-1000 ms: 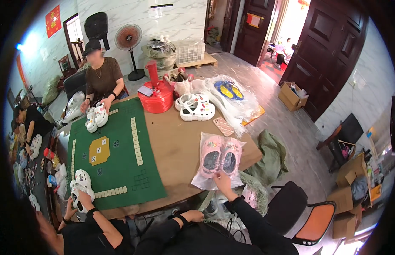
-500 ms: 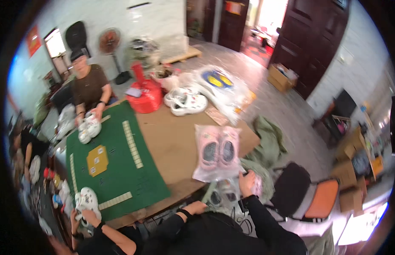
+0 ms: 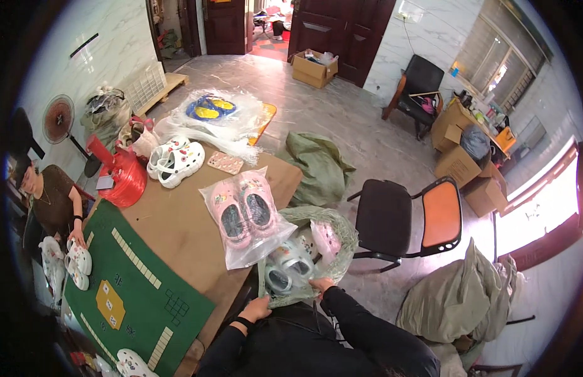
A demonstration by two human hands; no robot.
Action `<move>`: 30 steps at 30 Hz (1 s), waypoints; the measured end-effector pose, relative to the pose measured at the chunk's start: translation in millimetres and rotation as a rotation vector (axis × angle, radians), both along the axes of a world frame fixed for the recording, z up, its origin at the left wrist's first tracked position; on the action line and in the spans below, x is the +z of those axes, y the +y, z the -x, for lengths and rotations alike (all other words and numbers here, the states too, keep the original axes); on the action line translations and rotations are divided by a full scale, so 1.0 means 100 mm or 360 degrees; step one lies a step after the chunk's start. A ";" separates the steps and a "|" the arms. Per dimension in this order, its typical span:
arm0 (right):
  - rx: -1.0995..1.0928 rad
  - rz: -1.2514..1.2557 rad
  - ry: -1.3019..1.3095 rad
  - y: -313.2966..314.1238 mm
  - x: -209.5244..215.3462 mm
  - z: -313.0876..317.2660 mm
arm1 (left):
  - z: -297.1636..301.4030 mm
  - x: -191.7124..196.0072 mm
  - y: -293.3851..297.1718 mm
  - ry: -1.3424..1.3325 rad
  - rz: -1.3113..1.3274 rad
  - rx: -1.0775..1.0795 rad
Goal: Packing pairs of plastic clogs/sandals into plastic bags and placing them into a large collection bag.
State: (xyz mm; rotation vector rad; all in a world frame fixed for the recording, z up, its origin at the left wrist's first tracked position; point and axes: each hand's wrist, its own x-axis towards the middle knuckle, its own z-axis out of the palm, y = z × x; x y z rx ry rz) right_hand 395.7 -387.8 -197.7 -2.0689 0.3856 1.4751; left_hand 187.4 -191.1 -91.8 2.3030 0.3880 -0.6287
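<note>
A green woven sack (image 3: 346,242) stands with its mouth spread in front of me, beside the table's right edge. My left hand (image 3: 257,308) is closed on the near left part of its rim. On the near right part of the rim, my right hand (image 3: 321,287) is closed too. Inside lie pale grey clogs (image 3: 296,264) in clear plastic and a bagged pink clog (image 3: 327,240); anything deeper is hidden. A pair of pink clogs (image 3: 259,207) in a clear bag rests on the table corner, right by the sack's mouth.
On the brown table (image 3: 191,220) are white clogs (image 3: 181,164), a red plastic roll (image 3: 124,182) and a green mat (image 3: 159,295). At the far left a person (image 3: 58,198) touches white clogs (image 3: 79,264). A black and orange chair (image 3: 385,213) stands right of the sack.
My view has swung right. My right hand has moved from the sack's right side to its near rim, and the sack's mouth is spread wider. The pink clogs stay on the table.
</note>
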 end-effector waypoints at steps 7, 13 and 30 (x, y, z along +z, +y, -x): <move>0.1310 -0.0319 -0.0298 -0.33 0.14 0.02 | -0.10 -0.07 -0.09 0.0148 -0.0266 -0.0337; 0.0623 -0.0129 0.0019 -0.68 0.64 -0.11 | -0.19 -0.07 -0.15 -0.0138 -0.0600 -0.0792; -0.0243 -0.1071 0.0095 2.05 1.37 -0.02 | 0.16 -0.37 0.00 -0.0545 -0.0771 -0.0732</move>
